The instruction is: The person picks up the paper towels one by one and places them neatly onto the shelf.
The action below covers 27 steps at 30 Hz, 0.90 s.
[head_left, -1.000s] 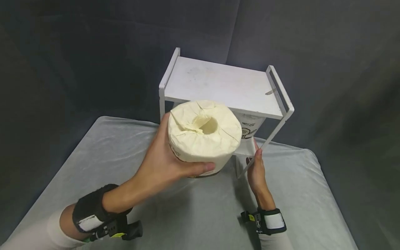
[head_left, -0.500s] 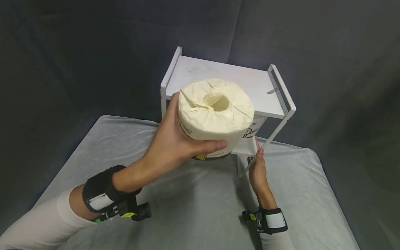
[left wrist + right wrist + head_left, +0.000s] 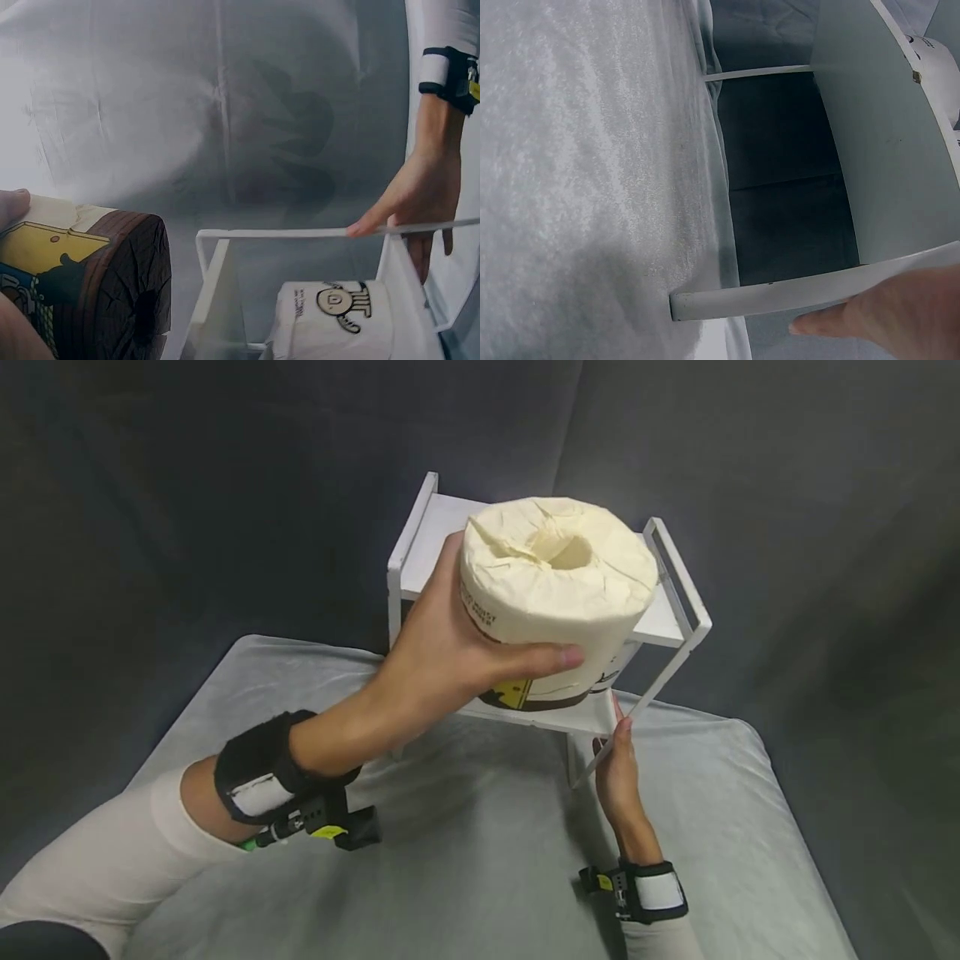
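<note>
My left hand point(image 3: 457, 647) grips a wrapped toilet paper roll point(image 3: 562, 602) in front of and over the top board of a small white shelf rack point(image 3: 442, 535). Its cream end with a central hole faces up. The left wrist view shows the roll's dark brown other end point(image 3: 142, 285). My right hand point(image 3: 621, 781) grips the rack's right side frame near the lower board, thumb and fingers on either side in the left wrist view. Another white roll point(image 3: 341, 322) with a cartoon print stands on the lower board, mostly hidden from the head view by the held roll.
The rack stands on a table covered in pale grey cloth point(image 3: 480, 860). Raised side rails point(image 3: 678, 577) edge its top board. Dark grey fabric point(image 3: 262, 510) hangs behind and around the table.
My left hand has carried the roll up and to the right, from in front of the rack's upper edge to over its top board. The right hand has stayed on the frame.
</note>
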Each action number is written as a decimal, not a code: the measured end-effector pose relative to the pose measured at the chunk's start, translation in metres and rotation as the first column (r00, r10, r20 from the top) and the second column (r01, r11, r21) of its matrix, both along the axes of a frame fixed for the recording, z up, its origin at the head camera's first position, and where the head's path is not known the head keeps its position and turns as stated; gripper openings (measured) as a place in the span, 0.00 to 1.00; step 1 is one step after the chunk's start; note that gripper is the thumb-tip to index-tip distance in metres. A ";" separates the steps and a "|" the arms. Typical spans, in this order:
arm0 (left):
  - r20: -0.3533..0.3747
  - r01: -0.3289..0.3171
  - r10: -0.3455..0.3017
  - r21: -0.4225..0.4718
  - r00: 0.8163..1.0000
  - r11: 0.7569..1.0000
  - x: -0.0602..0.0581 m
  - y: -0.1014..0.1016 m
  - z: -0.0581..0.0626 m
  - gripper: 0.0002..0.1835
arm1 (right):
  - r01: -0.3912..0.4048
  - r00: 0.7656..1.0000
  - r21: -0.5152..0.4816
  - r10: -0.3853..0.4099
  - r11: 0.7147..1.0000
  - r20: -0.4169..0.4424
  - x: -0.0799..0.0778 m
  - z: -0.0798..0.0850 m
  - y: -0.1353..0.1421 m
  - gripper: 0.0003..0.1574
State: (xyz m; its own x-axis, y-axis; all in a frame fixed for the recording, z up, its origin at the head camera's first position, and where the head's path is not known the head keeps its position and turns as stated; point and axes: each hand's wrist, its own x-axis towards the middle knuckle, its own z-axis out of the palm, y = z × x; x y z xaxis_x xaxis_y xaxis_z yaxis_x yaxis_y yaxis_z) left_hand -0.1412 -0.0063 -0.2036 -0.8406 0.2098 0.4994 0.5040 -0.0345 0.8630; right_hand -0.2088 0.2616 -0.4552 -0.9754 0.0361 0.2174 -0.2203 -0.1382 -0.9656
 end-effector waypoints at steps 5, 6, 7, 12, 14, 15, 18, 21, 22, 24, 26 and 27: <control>-0.014 0.029 -0.029 0.037 0.999 0.999 -0.007 0.005 0.012 0.48 | 0.009 1.000 -0.008 -0.009 1.000 -0.006 0.000 0.002 0.001 0.50; -0.002 0.036 -0.036 0.044 0.999 0.998 -0.010 0.007 0.014 0.47 | 0.008 1.000 0.000 -0.008 1.000 0.000 0.000 0.002 0.001 0.50; 0.012 0.041 -0.042 0.050 0.999 0.998 -0.012 0.008 0.016 0.47 | 0.009 1.000 0.004 -0.009 1.000 0.005 0.000 0.002 0.002 0.50; 0.105 0.017 -0.021 0.042 0.994 0.999 -0.027 0.019 0.022 0.48 | 0.019 1.000 0.024 -0.019 1.000 0.020 -0.002 0.001 0.003 0.47; 0.139 -0.010 0.007 0.019 0.990 1.000 -0.033 0.022 0.023 0.49 | 0.016 1.000 0.031 -0.017 0.999 0.012 -0.003 0.001 0.003 0.47; 0.156 -0.019 0.018 0.010 0.988 1.000 -0.036 0.024 0.024 0.50 | 0.011 1.000 0.032 -0.011 0.999 0.009 -0.003 0.002 0.003 0.47; 0.177 -0.020 0.017 0.013 0.984 1.000 -0.041 0.028 0.026 0.49 | -0.002 1.000 0.035 0.002 0.999 -0.004 -0.003 0.002 0.002 0.46; 0.207 -0.009 0.003 0.026 0.978 1.000 -0.045 0.032 0.027 0.48 | -0.008 1.000 0.031 0.008 0.999 -0.008 -0.003 0.001 0.001 0.46; 0.214 -0.008 0.003 0.025 0.977 1.000 -0.048 0.033 0.027 0.48 | -0.007 1.000 0.029 0.007 1.000 -0.009 -0.003 0.001 0.002 0.46; 0.238 -0.021 0.020 0.001 0.971 1.000 -0.054 0.037 0.026 0.50 | -0.003 1.000 0.025 0.003 1.000 -0.007 -0.003 0.001 0.002 0.47; 0.249 -0.036 0.043 -0.029 0.968 0.999 -0.062 0.041 0.023 0.52 | 0.000 1.000 0.010 0.000 1.000 -0.005 -0.004 0.002 0.002 0.48; 0.249 -0.042 0.050 -0.037 0.967 0.998 -0.066 0.044 0.022 0.53 | 0.004 1.000 0.012 -0.004 1.000 -0.002 -0.004 0.002 0.003 0.48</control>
State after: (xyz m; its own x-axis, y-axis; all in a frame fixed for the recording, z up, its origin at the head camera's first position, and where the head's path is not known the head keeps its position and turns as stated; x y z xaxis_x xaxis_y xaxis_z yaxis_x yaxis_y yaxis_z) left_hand -0.2072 0.0374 -0.1814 -0.9469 0.1801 0.2665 0.2730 0.0123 0.9619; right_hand -0.2125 0.2642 -0.4530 -0.9749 0.0371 0.2197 -0.2227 -0.1259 -0.9667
